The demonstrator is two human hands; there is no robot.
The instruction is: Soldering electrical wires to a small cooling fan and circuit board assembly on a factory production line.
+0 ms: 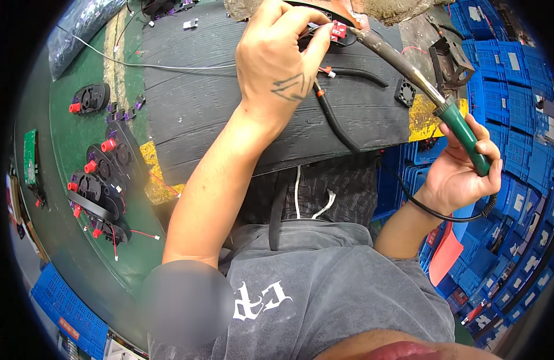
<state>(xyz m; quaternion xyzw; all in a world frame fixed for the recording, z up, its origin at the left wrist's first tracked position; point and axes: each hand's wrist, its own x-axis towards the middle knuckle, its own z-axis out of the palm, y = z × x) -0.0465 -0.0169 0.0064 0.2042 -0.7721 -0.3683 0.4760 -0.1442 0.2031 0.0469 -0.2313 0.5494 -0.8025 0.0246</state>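
Note:
My right hand [466, 159] is closed around the green handle of a soldering iron [467, 137]. Its metal shaft slants up and left, and the tip ends close beside a small red part [338, 30] with white marks. At that red part, the thumb and forefinger of my left hand [280, 57] are pinched together. A black plastic housing [349, 39] lies under and behind these fingers, mostly hidden by them. Just below my left fingers rests a pair of pliers [335, 123] with black handles, spread apart on the black ridged board [199, 102].
Several black housings with red connectors [112, 153] lie on the green bench at left. A small fan [405, 93] and a dark metal bracket [451, 65] sit right of the board. Blue crates [511, 66] are stacked at right. The iron's black cord [448, 217] loops below my right hand.

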